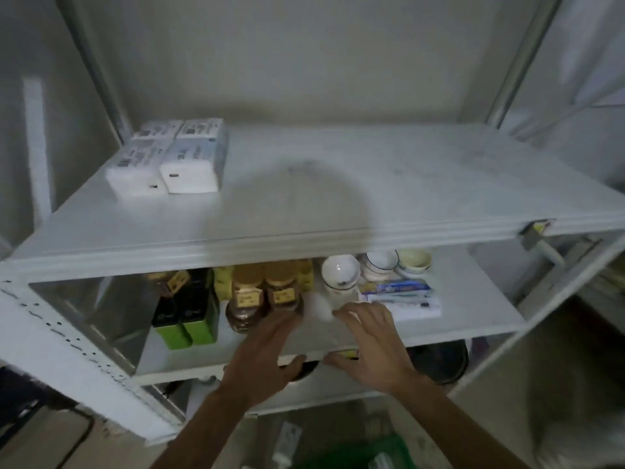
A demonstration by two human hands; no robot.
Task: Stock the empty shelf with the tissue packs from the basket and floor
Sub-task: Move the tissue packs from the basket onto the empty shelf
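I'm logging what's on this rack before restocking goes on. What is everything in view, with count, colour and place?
tissue packs: four, white, back left of the top shelf, in a two-by-two block.
jars: at least two, brown with yellow labels, middle shelf, centre.
green boxes: two, dark tops, middle shelf, left of the jars.
bowls: several, white and cream, middle shelf, back right.
flat packets: blue and white, in front of the bowls, count unclear.
basket: one, green, on the floor at the bottom edge.
left hand: open, empty, at the middle shelf's front edge.
right hand: open, empty, beside it.
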